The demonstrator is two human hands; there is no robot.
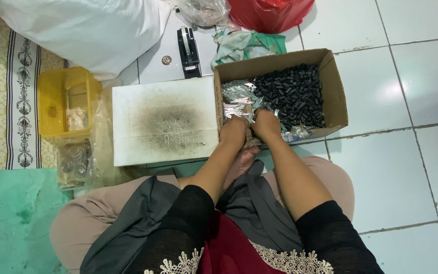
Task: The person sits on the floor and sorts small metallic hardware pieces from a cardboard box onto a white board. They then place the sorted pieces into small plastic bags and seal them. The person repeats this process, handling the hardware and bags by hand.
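Observation:
An open cardboard box sits on the tiled floor in front of me. It holds a heap of small black tubes on the right and several thin silvery metal pieces on the left. My left hand and my right hand are side by side at the box's near edge, fingers curled down among the silvery pieces. What each hand grips is hidden under the knuckles.
A white board with a dark sooty patch lies left of the box. A yellow plastic basket and clear bags stand further left. A black tape dispenser, a white sack and a red bag lie beyond.

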